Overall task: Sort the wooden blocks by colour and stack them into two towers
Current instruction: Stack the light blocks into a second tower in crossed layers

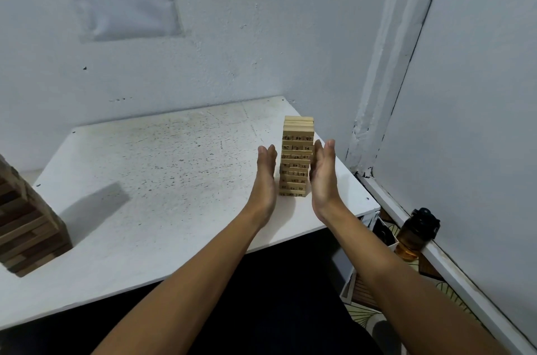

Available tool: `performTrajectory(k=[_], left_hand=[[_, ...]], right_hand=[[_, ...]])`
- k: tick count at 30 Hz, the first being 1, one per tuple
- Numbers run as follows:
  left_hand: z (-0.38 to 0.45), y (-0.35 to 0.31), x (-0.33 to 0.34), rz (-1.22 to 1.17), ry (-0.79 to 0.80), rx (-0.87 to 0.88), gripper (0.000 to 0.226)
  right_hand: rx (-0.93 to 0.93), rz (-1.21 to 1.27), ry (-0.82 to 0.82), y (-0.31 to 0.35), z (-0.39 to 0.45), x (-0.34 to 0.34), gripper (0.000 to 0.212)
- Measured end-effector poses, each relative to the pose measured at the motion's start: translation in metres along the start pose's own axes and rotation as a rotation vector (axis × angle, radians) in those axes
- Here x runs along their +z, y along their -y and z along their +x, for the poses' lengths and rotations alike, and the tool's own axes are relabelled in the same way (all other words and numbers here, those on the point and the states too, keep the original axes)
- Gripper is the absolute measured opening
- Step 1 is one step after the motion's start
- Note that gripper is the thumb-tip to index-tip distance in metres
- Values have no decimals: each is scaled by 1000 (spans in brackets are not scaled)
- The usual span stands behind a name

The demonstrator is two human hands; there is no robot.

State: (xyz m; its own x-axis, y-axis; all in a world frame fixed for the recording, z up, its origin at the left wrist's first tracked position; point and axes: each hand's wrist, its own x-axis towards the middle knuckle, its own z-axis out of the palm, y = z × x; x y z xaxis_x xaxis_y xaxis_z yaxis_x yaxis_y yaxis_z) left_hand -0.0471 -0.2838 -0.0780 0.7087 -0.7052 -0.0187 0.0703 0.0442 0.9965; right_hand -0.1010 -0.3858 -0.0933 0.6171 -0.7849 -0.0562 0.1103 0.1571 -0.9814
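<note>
White, speckled tabletop [162, 180] fills a corner of grey painted walls. We see the pale wooden tower [296, 157], numbered block ends facing us, standing near the table's right edge. Left hand [266, 180] flat, fingers straight, just beside the tower's left face; right hand [322, 177] flat, touching its right face. Darker brown tower [29, 226] stands at the far left edge; bare surface between.

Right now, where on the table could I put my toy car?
The wide middle of the table, between the dark tower and the left hand, is bare. Around the light tower it's crowded; the right hand flanks it.
</note>
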Motion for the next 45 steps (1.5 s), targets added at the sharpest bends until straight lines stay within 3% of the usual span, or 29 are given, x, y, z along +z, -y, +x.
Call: performTrajectory(k=[3,4,10,15,19,28,38,45], left_hand=[[3,1,-22,143,-26,37,53],[4,1,-30,202,-8,49,51],[18,14,-63,634,137,114,98],[29,18,-65,741,220,109,112],[36,16,-61,770,203,135,108],[42,17,-52,736,226,222,84],[55,18,-52,709,295,238,90],[60,17,-51,706,321,246,83]], right_hand=[[-37,29,0,12,-7,-11,55],[-53,9,-3,15,-7,-17,53],[-90,-525,176,16,-3,-52,90],[-131,-821,376,12,-3,-56,122],[-154,-864,385,8,3,-54,129],[-195,-888,326,-3,11,-50,122],[-223,-788,347,1,11,-44,130],[-238,-753,357,-1,14,-44,120]])
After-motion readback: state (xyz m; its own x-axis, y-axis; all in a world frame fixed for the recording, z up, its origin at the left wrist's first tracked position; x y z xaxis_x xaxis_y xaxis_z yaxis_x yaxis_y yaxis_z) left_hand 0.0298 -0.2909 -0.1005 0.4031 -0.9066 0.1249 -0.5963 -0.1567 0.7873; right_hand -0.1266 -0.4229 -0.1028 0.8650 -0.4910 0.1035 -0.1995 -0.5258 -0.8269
